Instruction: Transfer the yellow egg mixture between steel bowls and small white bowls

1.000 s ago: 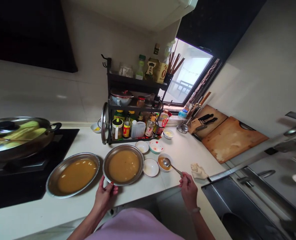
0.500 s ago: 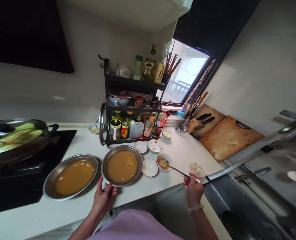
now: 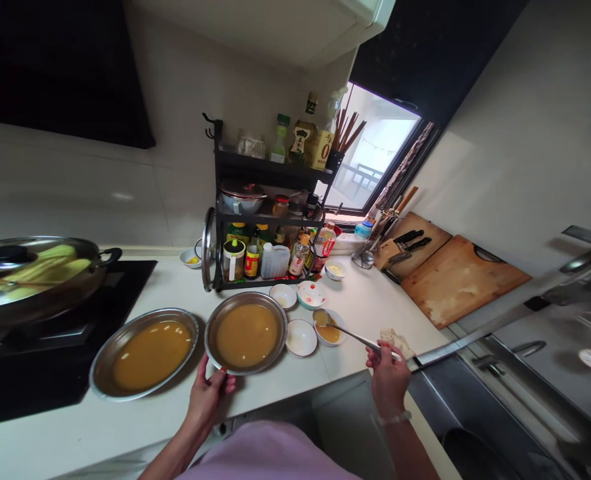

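Note:
My right hand is closed around the handle of a long metal spoon. The spoon's filled bowl hangs at the left rim of a small white bowl of brown liquid. My left hand pinches the near rim of a round steel dish, which rests on the counter with brown liquid and a few pale bits in it. Left of it stands a similar steel dish, also with brown liquid. A white bowl with a little residue sits between the right-hand dish and the sauce bowl.
A lidded wok stands on the stove at left. Behind the dishes is a black rack of bottles and jars. Small bowls cluster before it. A cloth, cutting boards, knives and the sink are at right.
The spoon has risen out of the small bowl and shifted left to its rim, carrying liquid. My left hand stays on the dish's rim. The view has shifted slightly.

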A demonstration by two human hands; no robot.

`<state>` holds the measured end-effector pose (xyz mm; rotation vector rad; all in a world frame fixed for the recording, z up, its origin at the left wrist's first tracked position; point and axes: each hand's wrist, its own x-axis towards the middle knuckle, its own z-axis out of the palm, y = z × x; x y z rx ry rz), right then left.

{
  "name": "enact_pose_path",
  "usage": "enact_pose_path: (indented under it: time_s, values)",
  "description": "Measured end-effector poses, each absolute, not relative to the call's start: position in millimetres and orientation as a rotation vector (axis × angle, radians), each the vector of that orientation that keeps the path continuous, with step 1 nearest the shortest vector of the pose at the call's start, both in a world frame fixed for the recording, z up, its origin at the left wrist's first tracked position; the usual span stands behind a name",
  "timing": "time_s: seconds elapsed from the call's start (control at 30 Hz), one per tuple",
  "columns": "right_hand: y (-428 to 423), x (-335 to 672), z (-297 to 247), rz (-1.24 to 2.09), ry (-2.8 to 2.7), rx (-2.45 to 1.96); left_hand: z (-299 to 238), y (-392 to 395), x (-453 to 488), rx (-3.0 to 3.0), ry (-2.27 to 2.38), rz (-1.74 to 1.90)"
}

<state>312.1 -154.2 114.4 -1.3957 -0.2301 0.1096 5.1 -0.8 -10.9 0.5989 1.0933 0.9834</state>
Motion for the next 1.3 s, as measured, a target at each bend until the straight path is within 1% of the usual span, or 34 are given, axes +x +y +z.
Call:
enact_pose_path:
  time_s: [0.17, 0.37, 0.57, 0.67, 0.83, 0.97, 1.13, 1.3]
  values:
    - [-134, 282, 118, 0.211, -0.320, -1.383, -10, -1, 6, 0.590, 1.074, 0.999]
    - [-116, 243, 104, 0.296, -0.561, -1.407, -5, -2, 7, 0.549, 1.043, 0.997]
    - [-124, 230, 97, 0.209, -1.139, -1.334, -3, -2, 7, 0.545, 1.033, 0.995]
    - [-132, 239, 100, 0.161, -1.266, -1.336, -3, -2, 7, 0.552, 1.038, 0.993]
    - [-145, 274, 104, 0.035, -0.894, -1.569, -5, -2, 6, 0.571, 1.055, 0.995]
    - [-159, 302, 92, -0.008, -0.680, -1.678, -6, -1, 6, 0.582, 1.076, 0.995]
    - [-169, 312, 73, 0.067, -0.541, -1.681, -7, -1, 6, 0.594, 1.084, 0.990]
    - [-166, 316, 69, 0.077, -0.276, -1.581, -11, 1, 5, 0.585, 1.083, 0.998]
